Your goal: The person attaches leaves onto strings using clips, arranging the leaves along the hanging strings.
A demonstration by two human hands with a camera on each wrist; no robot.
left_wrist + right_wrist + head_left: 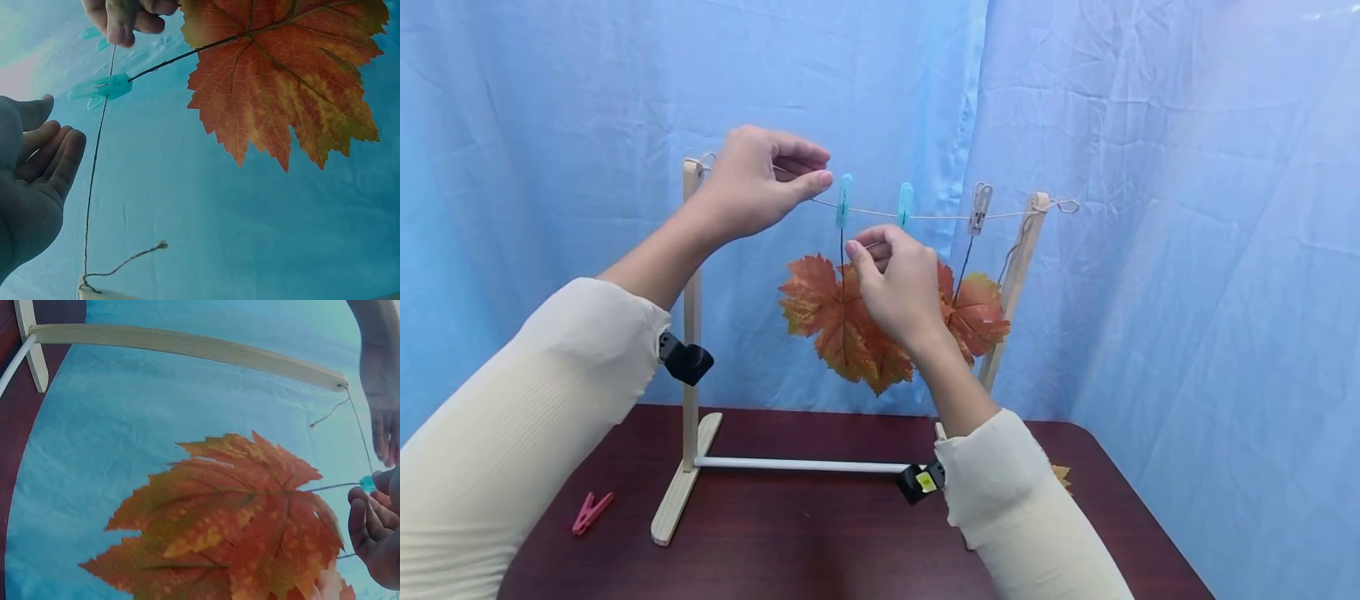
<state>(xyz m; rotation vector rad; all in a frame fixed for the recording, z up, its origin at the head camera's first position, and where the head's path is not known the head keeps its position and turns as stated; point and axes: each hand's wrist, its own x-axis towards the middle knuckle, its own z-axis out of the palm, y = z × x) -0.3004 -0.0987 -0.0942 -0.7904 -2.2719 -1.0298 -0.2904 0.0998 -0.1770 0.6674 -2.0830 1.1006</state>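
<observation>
A string point(876, 212) runs between two wooden posts, with two teal clothespins and a pale grey clothespin point(980, 208) on it. The left teal clothespin point(845, 202) grips the dark stem of an orange-red leaf point(287, 81), which hangs below. Just left of that clothespin is my left hand point(752, 183), fingers extended and nothing between them. My right hand point(901, 287), its fingers loosely bent and holding nothing, is right of the stem and below the middle teal clothespin point(906, 202). It hides part of the overlapping leaves. Another leaf point(981, 323) hangs from the grey clothespin.
The left post point(692, 333) and right post point(1018, 275) rise from a dark red table point(805, 533); a white rod point(805, 465) joins them low down. A pink-red clothespin point(592, 512) lies at left. Part of a leaf point(1062, 475) shows beyond my right sleeve.
</observation>
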